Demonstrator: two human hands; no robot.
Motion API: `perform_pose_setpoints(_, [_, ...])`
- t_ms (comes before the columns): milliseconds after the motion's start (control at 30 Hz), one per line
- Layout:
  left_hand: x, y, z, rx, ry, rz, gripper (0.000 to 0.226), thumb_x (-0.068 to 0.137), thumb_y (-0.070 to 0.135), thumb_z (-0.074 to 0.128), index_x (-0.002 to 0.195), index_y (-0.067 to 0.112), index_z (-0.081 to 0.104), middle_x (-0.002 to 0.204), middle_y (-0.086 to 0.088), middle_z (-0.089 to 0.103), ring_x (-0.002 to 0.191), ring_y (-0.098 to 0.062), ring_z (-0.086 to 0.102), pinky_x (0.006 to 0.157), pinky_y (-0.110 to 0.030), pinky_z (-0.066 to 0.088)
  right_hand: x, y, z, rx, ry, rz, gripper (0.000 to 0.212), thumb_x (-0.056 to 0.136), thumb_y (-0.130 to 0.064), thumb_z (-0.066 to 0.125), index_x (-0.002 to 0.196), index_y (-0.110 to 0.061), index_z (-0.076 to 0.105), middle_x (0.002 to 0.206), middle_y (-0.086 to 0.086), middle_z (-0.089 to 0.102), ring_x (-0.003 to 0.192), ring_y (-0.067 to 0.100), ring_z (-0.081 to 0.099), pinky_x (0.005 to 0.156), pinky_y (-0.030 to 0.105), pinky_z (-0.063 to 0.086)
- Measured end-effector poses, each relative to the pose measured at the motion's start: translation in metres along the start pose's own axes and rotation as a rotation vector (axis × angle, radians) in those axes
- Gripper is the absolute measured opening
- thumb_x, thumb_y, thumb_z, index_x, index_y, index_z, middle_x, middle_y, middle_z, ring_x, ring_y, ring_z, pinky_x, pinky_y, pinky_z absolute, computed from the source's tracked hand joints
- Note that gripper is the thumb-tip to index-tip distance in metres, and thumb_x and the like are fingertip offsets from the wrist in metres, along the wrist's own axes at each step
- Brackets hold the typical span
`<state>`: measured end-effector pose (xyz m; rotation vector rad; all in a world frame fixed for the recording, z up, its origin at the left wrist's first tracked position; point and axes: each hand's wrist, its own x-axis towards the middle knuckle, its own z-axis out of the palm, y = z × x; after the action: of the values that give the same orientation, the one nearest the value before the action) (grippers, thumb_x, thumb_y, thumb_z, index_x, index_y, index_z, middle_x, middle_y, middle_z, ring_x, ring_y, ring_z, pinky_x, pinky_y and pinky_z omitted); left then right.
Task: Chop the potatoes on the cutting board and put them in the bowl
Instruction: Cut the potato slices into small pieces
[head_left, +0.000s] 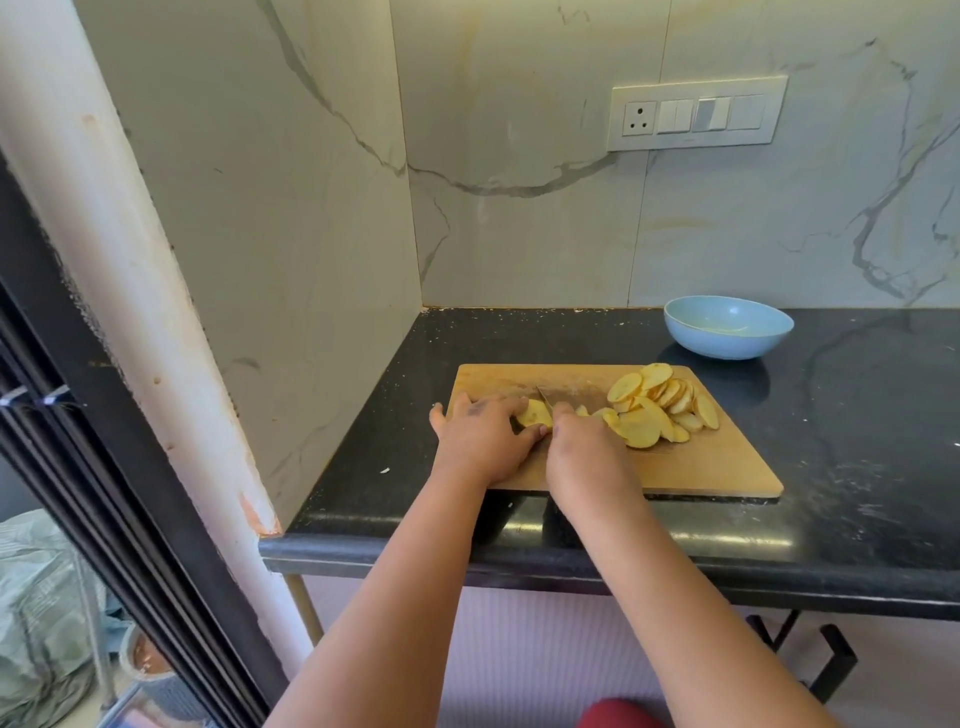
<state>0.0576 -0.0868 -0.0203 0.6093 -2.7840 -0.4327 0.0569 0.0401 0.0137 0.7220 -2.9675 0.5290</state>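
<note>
A wooden cutting board (717, 467) lies on the black counter. On its left part, my left hand (480, 441) holds down a yellow potato piece (534, 414) with curled fingers. My right hand (587, 457) grips a knife (546, 397), whose handle is hidden in my fist; the blade tip points away, just right of the potato piece. A pile of several round potato slices (657, 408) lies on the board to the right of the knife. A light blue bowl (727, 327) stands behind the board at the back right, apart from it.
The black counter (857, 441) runs right, with its front edge near me. Marble walls close the left side and back. A switch panel (696, 111) sits on the back wall. Left of the counter are a white pillar and a dark frame.
</note>
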Motion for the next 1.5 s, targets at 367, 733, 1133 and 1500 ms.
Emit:
perform_pose_setpoints(367, [-0.007, -0.001, -0.003, -0.004, -0.038, 0.009, 0.051, 0.094, 0.064, 0.042, 0.139, 0.041, 0.047, 0.144, 0.007, 0.05, 0.143, -0.026, 0.022, 0.116, -0.063, -0.004, -0.049, 0.031, -0.033, 0.052, -0.021, 0.07, 0.024, 0.094, -0.009, 0.052, 0.116, -0.015, 0.045, 0.08, 0.002, 0.053, 0.069, 0.016, 0.051, 0.05, 0.026, 0.035])
perform_pose_setpoints(733, [-0.009, -0.002, -0.003, -0.045, 0.009, 0.019, 0.055, 0.09, 0.067, 0.047, 0.136, 0.037, 0.052, 0.135, 0.007, 0.057, 0.14, -0.023, 0.027, 0.117, -0.058, 0.0, -0.018, 0.018, -0.008, 0.196, -0.054, 0.17, 0.028, 0.095, -0.005, 0.051, 0.123, -0.009, 0.052, 0.103, 0.009, 0.058, 0.092, 0.024, 0.06, 0.065, 0.028, 0.048])
perform_pose_setpoints(1133, [-0.008, -0.003, -0.003, -0.052, -0.006, 0.011, 0.053, 0.091, 0.065, 0.048, 0.136, 0.038, 0.052, 0.138, 0.005, 0.055, 0.141, -0.024, 0.026, 0.117, -0.058, 0.001, 0.0, -0.003, -0.013, -0.159, -0.291, 0.184, 0.054, 0.088, 0.001, 0.051, 0.14, -0.009, 0.044, 0.11, 0.013, 0.057, 0.081, 0.025, 0.051, 0.068, 0.032, 0.045])
perform_pose_setpoints(1500, [-0.006, -0.004, -0.003, -0.074, -0.039, -0.043, 0.05, 0.088, 0.067, 0.051, 0.132, 0.043, 0.055, 0.134, 0.004, 0.058, 0.145, -0.027, 0.02, 0.114, -0.066, -0.006, -0.024, 0.012, -0.028, -0.211, -0.372, 0.168, 0.032, 0.092, -0.006, 0.05, 0.124, -0.005, 0.056, 0.1, 0.01, 0.059, 0.086, 0.023, 0.059, 0.075, 0.031, 0.05])
